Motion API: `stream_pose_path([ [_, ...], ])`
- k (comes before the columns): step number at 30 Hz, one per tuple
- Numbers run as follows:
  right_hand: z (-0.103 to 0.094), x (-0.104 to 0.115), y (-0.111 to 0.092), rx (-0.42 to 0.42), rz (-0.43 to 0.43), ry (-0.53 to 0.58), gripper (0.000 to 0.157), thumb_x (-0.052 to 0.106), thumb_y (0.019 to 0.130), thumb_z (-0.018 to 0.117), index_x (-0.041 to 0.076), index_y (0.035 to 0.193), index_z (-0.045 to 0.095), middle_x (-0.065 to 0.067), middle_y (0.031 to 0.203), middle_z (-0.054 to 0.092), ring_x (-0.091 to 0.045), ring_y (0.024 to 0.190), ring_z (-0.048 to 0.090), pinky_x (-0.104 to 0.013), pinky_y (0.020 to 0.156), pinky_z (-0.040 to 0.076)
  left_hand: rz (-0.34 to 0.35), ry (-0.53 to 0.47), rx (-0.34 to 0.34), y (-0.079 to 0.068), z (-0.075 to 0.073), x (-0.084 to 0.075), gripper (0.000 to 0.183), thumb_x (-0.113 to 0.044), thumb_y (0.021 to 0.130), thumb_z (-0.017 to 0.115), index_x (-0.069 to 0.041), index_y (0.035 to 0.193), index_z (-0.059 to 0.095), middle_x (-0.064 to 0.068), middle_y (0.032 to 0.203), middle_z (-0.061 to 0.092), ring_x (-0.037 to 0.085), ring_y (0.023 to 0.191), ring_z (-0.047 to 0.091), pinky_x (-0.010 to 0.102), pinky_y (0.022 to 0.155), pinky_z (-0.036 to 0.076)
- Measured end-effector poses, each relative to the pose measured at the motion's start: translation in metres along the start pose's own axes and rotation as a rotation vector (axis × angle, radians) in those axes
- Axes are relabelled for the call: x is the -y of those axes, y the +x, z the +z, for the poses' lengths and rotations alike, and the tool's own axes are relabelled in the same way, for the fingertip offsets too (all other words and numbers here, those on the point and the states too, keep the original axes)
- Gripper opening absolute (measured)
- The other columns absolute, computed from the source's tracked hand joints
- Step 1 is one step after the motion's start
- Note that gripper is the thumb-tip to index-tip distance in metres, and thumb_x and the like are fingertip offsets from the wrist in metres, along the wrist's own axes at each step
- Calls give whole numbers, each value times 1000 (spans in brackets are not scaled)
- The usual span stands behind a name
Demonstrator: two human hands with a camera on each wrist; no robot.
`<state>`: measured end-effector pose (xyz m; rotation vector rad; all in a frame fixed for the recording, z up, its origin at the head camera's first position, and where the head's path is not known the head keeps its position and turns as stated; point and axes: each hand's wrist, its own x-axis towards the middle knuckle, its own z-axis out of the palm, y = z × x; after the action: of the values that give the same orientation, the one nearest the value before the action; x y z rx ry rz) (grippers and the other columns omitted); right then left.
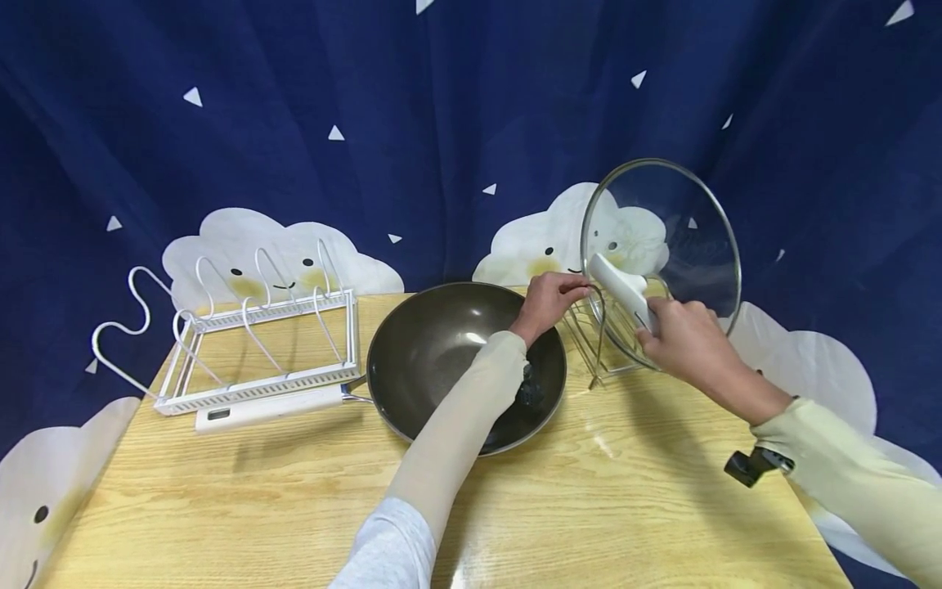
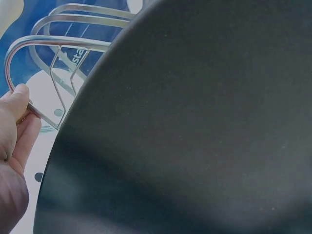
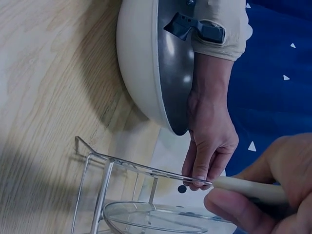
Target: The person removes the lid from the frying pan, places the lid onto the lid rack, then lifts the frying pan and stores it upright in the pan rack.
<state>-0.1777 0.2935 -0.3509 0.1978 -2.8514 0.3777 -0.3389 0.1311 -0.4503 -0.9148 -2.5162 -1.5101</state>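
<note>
My left hand [image 1: 548,303] reaches across the wok and pinches the top of a wire loop on a silver metal rack [image 2: 63,41]. My right hand [image 1: 688,339] grips the white handle [image 1: 621,286] of a round, clear glass lid [image 1: 684,213] with a metal rim. Tilted nearly upright, the lid stands at the rack, its lower rim among the wires in the right wrist view. Whether it bears its weight there I cannot tell. Beneath my left forearm sits a dark-lined wok [image 1: 434,352], white outside.
On the left of the wooden table [image 1: 294,507] stands a white rack [image 1: 257,388] with several wire loops. The wok's white handle [image 1: 272,409] points left along its front edge. A dark blue curtain [image 1: 412,123] with clouds hangs behind the table.
</note>
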Motion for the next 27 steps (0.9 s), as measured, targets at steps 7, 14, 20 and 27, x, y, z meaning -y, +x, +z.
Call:
stream_pose_path([
  [7, 5, 6, -1, -26, -19, -13, 26, 9, 84, 71, -9, 102, 66, -22, 74, 66, -45, 64, 64, -60, 56, 46, -13, -16, 5, 0, -1, -1, 21, -22, 97, 73, -15, 115, 79, -1, 114, 77, 9, 101, 72, 13, 82, 51],
  [14, 10, 11, 0, -47, -55, -31, 21, 6, 82, 68, -9, 96, 64, -18, 65, 62, -47, 61, 63, -61, 53, 46, -25, -3, -5, 1, -1, 0, 22, -23, 96, 73, -17, 117, 79, -2, 114, 77, 9, 102, 72, 13, 83, 51],
  [20, 16, 16, -4, -70, -76, -44, 14, 4, 79, 69, -4, 83, 58, -17, 61, 58, -46, 58, 61, -61, 52, 45, -23, 8, -1, -2, -1, 1, 24, -27, 96, 73, -18, 118, 79, -3, 113, 77, 9, 103, 72, 13, 83, 51],
  [27, 19, 22, -5, -55, -80, -46, 15, 3, 80, 70, -3, 83, 57, -15, 61, 57, -45, 57, 61, -60, 51, 44, -28, 16, -7, -4, -1, 0, 18, -24, 97, 72, -17, 112, 81, -3, 107, 78, 10, 100, 72, 17, 81, 51],
])
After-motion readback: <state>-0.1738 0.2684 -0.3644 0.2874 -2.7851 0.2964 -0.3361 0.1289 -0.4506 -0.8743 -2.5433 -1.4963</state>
